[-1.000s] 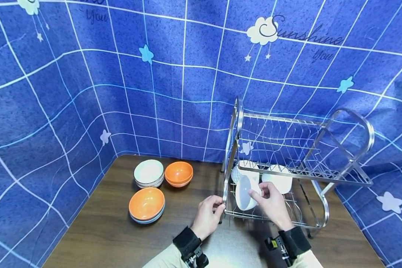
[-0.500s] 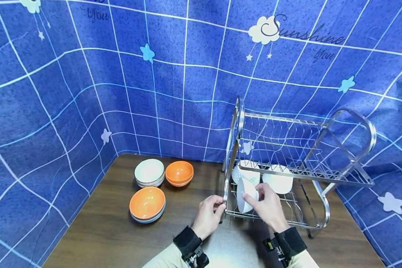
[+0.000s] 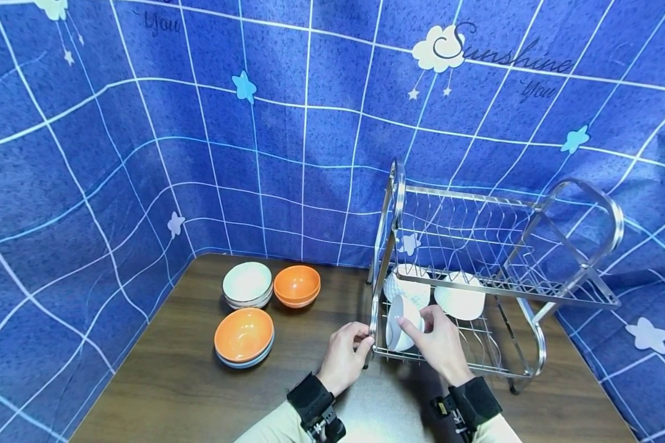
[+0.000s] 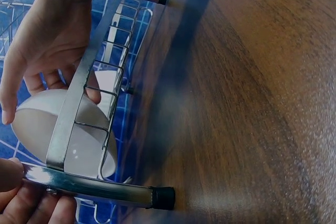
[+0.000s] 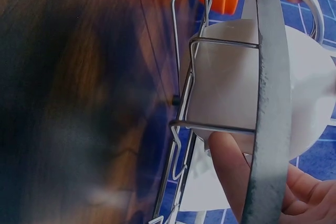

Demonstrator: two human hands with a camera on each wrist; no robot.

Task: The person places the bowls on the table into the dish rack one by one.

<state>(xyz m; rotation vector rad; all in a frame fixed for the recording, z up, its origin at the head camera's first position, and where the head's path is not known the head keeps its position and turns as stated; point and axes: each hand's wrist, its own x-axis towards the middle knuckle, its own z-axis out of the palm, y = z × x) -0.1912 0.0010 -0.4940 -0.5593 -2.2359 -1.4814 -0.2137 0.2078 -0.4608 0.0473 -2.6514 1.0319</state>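
Head view with two wrist views: the right hand (image 3: 440, 344) holds a white bowl (image 3: 399, 325) on edge in the lower tier of a two-tier wire dish rack (image 3: 565, 289), at its left end, fingers and thumb curled round the rim; the left hand (image 3: 343, 354) grips the rack's near-left upright, its fingers wrapped about the bar. In the left wrist view the bowl (image 4: 63, 135) shows only between the rack wires, and the left hand is cut off at the lower corner, so only its fingertips (image 4: 10, 174) on the bar can be made out. In the right wrist view a broad rack bar (image 5: 268, 103) crosses the bowl (image 5: 231, 87), and the wooden surface (image 5: 68, 77) is blurred. Two more white bowls (image 3: 460, 301) lie deeper in the lower tier, partly screened by the upper shelf's wires. On the brown surface (image 3: 172, 381), well left of the rack, stand a white bowl stack (image 3: 246, 285), a small orange bowl (image 3: 296, 286) beside it and a larger orange bowl (image 3: 244, 337) nearer the viewer. A blue grid-patterned cloth (image 3: 144, 123) forms the backdrop.
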